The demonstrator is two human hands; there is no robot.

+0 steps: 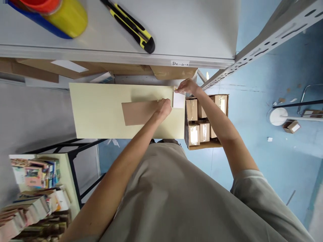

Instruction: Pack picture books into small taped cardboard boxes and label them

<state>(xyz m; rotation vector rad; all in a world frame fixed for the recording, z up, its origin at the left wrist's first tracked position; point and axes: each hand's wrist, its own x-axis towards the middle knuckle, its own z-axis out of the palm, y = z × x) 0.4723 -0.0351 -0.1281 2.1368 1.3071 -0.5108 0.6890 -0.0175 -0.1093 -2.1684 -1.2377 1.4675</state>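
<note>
A flat brown cardboard piece [138, 112] lies on a pale yellow tabletop [96, 111]. My left hand [164, 107] presses down on its right end, fingers curled. My right hand [186, 87] pinches the top edge of a small white paper slip [178, 100] at the table's right edge, just beside my left hand.
A grey shelf [189, 30] overhead carries a yellow-black utility knife [133, 27] and a yellow tape roll [68, 16]. An open carton [207, 121] with several small taped boxes sits on the blue floor to the right. Stacked books [35, 195] fill a table at lower left.
</note>
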